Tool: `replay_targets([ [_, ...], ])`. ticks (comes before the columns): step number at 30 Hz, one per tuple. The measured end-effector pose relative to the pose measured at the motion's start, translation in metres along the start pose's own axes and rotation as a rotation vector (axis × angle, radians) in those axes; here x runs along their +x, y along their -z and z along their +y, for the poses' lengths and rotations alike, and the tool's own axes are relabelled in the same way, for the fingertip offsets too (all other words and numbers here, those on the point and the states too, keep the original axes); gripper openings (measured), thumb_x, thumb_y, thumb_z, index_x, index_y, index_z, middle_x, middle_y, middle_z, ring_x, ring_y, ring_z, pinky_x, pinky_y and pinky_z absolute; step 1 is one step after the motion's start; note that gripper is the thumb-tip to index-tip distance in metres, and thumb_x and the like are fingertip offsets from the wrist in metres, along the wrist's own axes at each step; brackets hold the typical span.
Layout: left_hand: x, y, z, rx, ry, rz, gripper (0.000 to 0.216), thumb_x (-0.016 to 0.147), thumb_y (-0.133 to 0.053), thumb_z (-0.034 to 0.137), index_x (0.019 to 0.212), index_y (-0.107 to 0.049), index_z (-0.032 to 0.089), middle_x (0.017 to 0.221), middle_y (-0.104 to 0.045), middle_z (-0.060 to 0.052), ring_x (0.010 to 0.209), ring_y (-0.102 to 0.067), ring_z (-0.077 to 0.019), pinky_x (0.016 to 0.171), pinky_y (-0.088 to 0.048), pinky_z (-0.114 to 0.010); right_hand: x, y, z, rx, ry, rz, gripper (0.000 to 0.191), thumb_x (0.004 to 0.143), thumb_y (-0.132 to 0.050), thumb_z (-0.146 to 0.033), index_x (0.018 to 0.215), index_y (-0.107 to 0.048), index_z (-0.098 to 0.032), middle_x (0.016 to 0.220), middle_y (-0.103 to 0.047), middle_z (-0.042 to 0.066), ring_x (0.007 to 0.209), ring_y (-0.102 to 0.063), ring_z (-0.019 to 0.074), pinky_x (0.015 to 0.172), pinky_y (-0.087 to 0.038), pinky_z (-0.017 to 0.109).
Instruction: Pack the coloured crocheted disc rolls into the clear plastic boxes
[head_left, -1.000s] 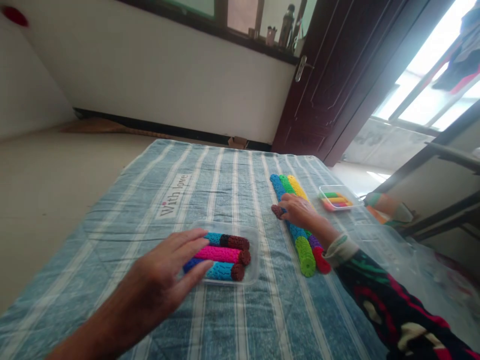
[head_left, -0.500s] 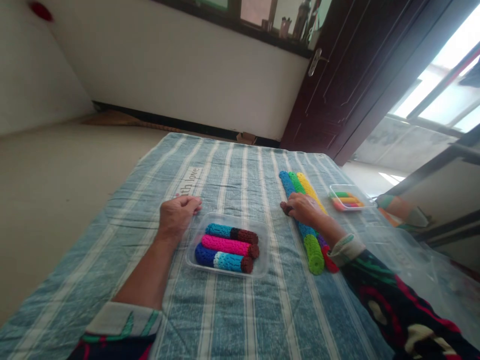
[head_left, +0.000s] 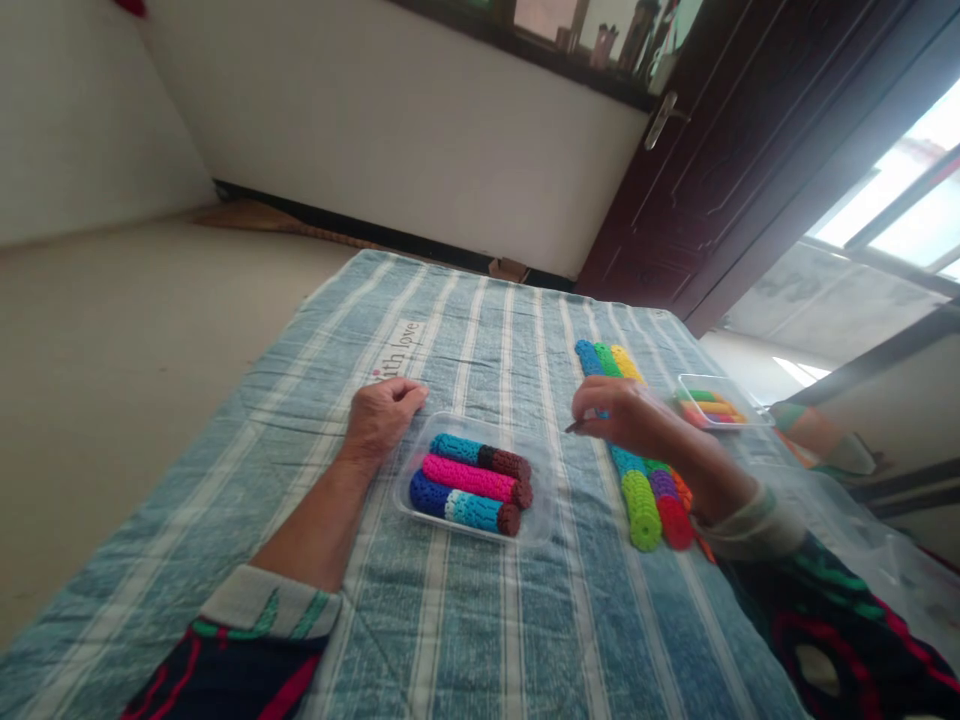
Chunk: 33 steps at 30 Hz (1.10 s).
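Note:
My left hand (head_left: 381, 418) rests on the cloth in a loose fist, nothing showing in it, at the far left corner of a clear plastic container (head_left: 551, 500). Inside lie crocheted rolls side by side: a blue and brown one (head_left: 457, 447), a pink one (head_left: 469, 477) and a blue, white and brown one (head_left: 472, 508). My right hand (head_left: 619, 405) pinches a small thin brown crocheted disc (head_left: 574, 427), seen nearly edge-on, above the cloth. Below that hand stretch long multicoloured rows of crocheted discs (head_left: 643, 510), partly hidden by the hand and forearm.
A second clear container (head_left: 724, 425) with colourful rolls stands near the table's right edge. The striped cloth (head_left: 480, 620) covers the table. Beyond the right edge are blurred clear plastic items (head_left: 810, 510). A dark red door (head_left: 675, 200) stands behind.
My right hand has lifted off the rows with the brown disc and turned, uncovering more purple and red. My left hand stays by the container. The whole view has shifted slightly.

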<state>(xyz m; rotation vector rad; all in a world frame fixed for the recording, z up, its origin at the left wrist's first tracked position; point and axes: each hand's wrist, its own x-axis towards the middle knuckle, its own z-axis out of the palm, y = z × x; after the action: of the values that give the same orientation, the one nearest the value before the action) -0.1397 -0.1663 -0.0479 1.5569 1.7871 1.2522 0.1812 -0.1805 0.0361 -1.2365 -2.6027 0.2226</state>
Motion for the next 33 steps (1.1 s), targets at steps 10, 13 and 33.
replay_targets([
  [10, 0.003, -0.004, -0.008, 0.0, -0.014, 0.003, 0.026, 0.071, -0.057, 0.039, 0.072, -0.071, 0.018, 0.063, -0.067, 0.001, 0.064, -0.061, -0.0163, 0.066, -0.045, -0.026, 0.024, -0.022, -0.064, -0.308, 0.366, -0.266, 0.018, 0.089, -0.059, -0.011, 0.079, -0.072, -0.017, 0.114, -0.06, 0.012, 0.105, -0.052, 0.0232, 0.077, -0.045, 0.032],
  [13, 0.003, -0.005, -0.01, -0.002, -0.011, 0.002, 0.026, 0.071, -0.057, 0.039, 0.073, -0.071, 0.017, 0.063, -0.067, 0.001, 0.064, -0.061, -0.0165, 0.066, -0.045, -0.026, 0.025, -0.027, -0.065, -0.351, 0.411, -0.273, 0.024, 0.092, -0.054, -0.012, 0.077, -0.072, -0.017, 0.117, -0.059, 0.013, 0.112, -0.049, 0.0263, 0.085, -0.046, 0.037],
  [33, 0.003, -0.006, -0.01, -0.014, -0.01, 0.01, 0.026, 0.07, -0.058, 0.039, 0.074, -0.073, 0.018, 0.063, -0.067, 0.001, 0.064, -0.061, -0.0163, 0.067, -0.046, -0.026, 0.021, -0.031, -0.076, -0.262, 0.209, -0.334, 0.008, 0.085, -0.063, -0.014, 0.081, -0.071, -0.013, 0.117, -0.057, 0.014, 0.114, -0.049, 0.0263, 0.084, -0.048, 0.034],
])
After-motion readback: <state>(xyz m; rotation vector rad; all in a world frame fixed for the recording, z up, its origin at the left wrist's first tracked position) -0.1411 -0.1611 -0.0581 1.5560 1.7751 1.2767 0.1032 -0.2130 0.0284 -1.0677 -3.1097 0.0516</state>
